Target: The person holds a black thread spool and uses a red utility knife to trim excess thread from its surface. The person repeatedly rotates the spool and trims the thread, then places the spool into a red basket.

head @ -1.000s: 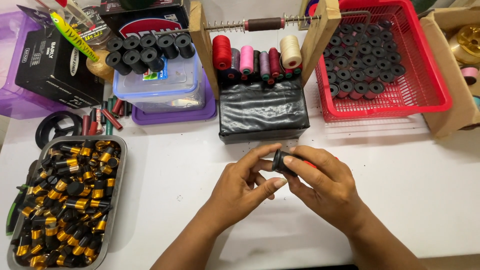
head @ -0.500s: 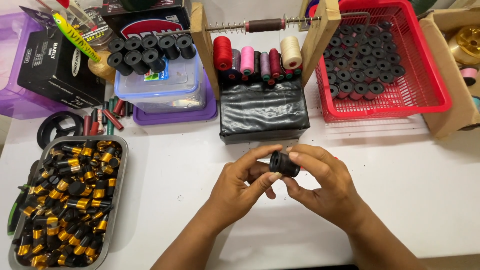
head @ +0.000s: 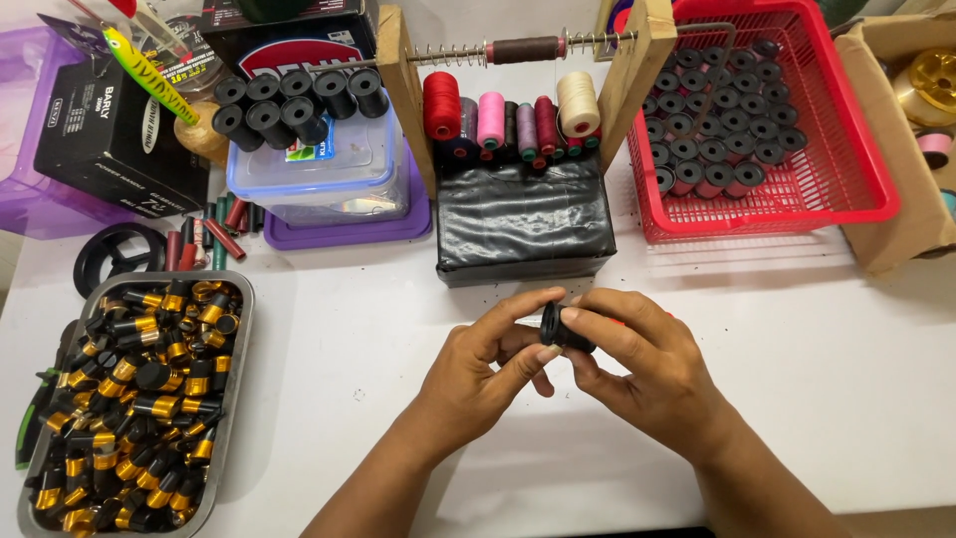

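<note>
A small black spool [head: 563,330] is held between both hands over the white table [head: 797,329]. My left hand [head: 486,374] pinches its left rim with thumb and fingers. My right hand [head: 647,374] grips it from the right, and a bit of red shows behind those fingers. A black wrapped block [head: 523,224] sits just beyond the hands, carrying a wooden frame [head: 403,85] with coloured thread spools [head: 513,120] and a spring rod with a dark spool [head: 525,48].
A metal tray [head: 234,399] of black-and-gold spools lies at the left. A red basket [head: 856,169] of black spools stands at the back right. More black spools [head: 299,100] top a clear box on a purple lid. A cardboard box [head: 911,179] lies far right.
The hands have turned the black spool slightly and shifted it a little between the fingers; they stay in the same spot on the table.
</note>
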